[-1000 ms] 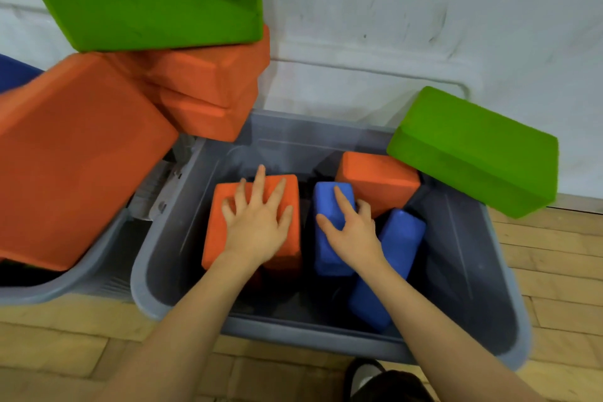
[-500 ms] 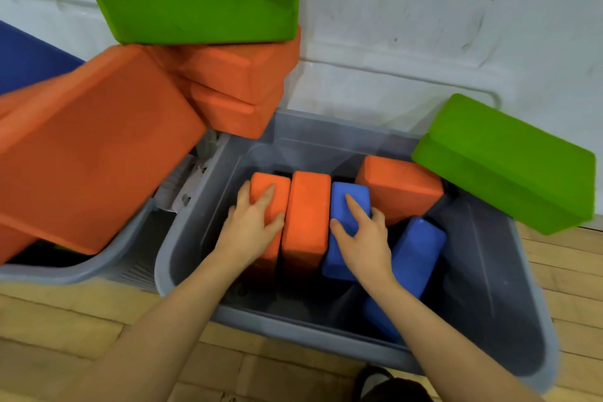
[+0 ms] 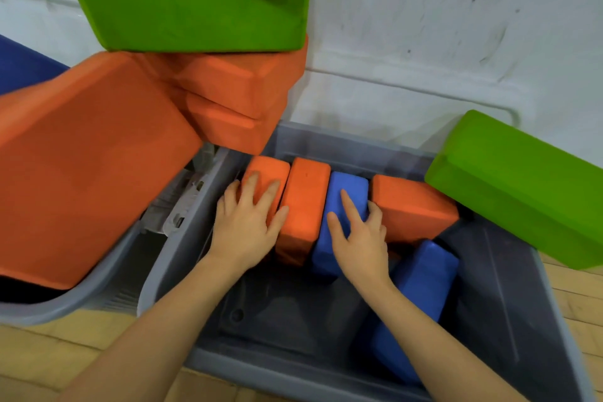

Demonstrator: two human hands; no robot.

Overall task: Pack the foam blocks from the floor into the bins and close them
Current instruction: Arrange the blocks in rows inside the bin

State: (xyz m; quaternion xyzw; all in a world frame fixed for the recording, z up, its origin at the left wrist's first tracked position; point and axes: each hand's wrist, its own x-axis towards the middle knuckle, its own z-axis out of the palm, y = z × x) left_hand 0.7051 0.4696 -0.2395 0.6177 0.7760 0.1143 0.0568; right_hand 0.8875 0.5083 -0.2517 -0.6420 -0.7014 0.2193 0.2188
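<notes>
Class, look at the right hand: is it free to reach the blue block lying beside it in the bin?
Probably yes. The right hand rests on another blue block, and the lying blue block beside it is uncovered.

blocks [image 3: 306, 206] upright side by side in bin [image 3: 293, 369], another bin [image 3: 65, 303] left

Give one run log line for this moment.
left hand on orange block | right hand on blue block | bin open
</notes>
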